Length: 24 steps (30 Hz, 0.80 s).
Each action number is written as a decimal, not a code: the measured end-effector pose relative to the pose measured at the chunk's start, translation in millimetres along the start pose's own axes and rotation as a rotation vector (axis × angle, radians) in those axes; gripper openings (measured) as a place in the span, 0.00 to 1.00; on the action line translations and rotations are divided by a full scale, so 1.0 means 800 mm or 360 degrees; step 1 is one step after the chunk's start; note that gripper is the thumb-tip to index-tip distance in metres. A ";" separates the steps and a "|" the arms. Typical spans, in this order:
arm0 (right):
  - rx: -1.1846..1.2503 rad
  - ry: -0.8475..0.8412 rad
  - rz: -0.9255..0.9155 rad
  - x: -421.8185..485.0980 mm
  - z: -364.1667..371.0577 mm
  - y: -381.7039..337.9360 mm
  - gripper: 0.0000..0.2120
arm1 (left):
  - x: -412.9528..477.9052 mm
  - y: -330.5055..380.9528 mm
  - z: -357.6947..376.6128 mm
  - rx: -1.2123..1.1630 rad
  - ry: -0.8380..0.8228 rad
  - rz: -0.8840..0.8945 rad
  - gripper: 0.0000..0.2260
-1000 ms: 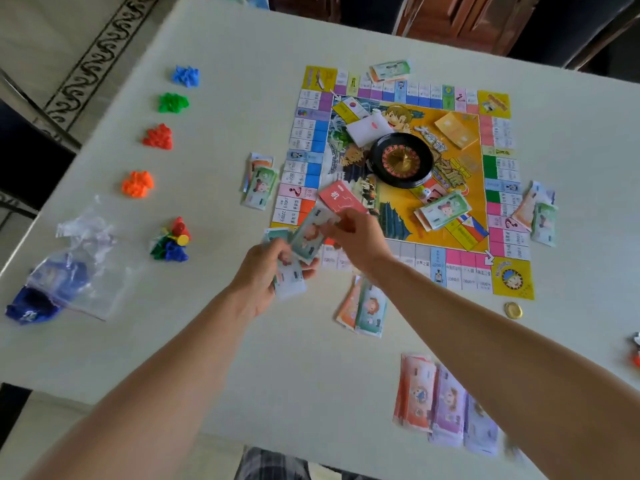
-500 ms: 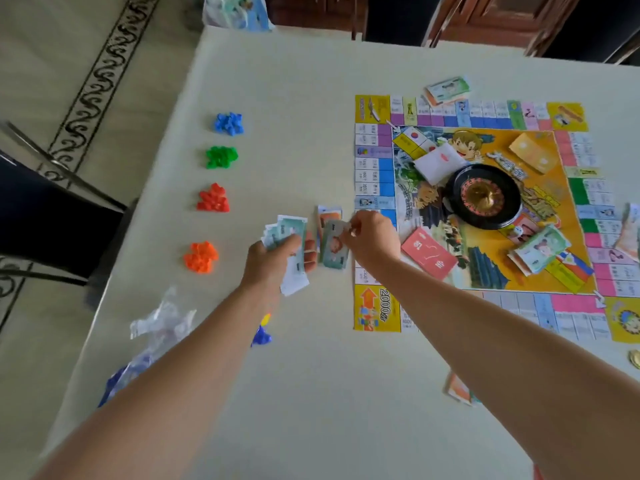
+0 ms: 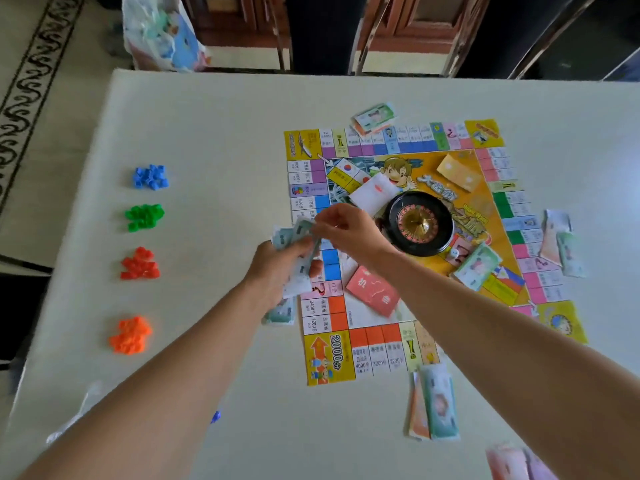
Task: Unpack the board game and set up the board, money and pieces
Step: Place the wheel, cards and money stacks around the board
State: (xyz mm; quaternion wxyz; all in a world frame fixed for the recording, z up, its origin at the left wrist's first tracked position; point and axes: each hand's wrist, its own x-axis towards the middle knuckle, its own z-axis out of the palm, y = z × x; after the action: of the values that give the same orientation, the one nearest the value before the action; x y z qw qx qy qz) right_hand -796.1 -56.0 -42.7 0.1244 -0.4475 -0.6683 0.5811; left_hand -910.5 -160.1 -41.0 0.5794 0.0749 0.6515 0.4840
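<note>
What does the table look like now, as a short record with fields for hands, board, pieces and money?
left hand: grips stack of banknotes
right hand: pinches the stack's top edge
board: flat on table, roulette wheel at centre
piece piles: blue pile, green pile, red pile, orange pile, left of board
money piles: at board's far, right, near edges

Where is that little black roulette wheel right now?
Head view: the roulette wheel sits at the centre of the game board, just right of the right hand, beside a white card.
</note>
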 end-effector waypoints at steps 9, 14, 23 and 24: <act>0.0274 0.0606 0.0193 0.110 -0.135 -0.010 0.02 | 0.105 0.083 0.093 0.0028 -0.0047 0.0065 0.10; 0.0495 0.0847 0.0292 0.197 -0.189 -0.017 0.03 | 0.168 0.123 0.126 -0.0270 0.0101 0.0048 0.14; 0.0092 0.0786 0.0364 0.295 -0.199 0.020 0.08 | 0.235 0.135 0.176 -0.0100 0.0030 0.0100 0.09; 0.0038 0.0778 0.0340 0.297 -0.198 0.024 0.04 | 0.237 0.132 0.180 -0.0093 0.0024 0.0097 0.08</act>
State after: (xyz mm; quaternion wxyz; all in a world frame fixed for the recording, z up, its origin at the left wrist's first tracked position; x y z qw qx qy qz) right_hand -813.8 224.2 -97.6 0.2253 -0.6411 -0.5604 0.4735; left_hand -900.3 97.7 -74.3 0.5614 0.0742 0.6388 0.5208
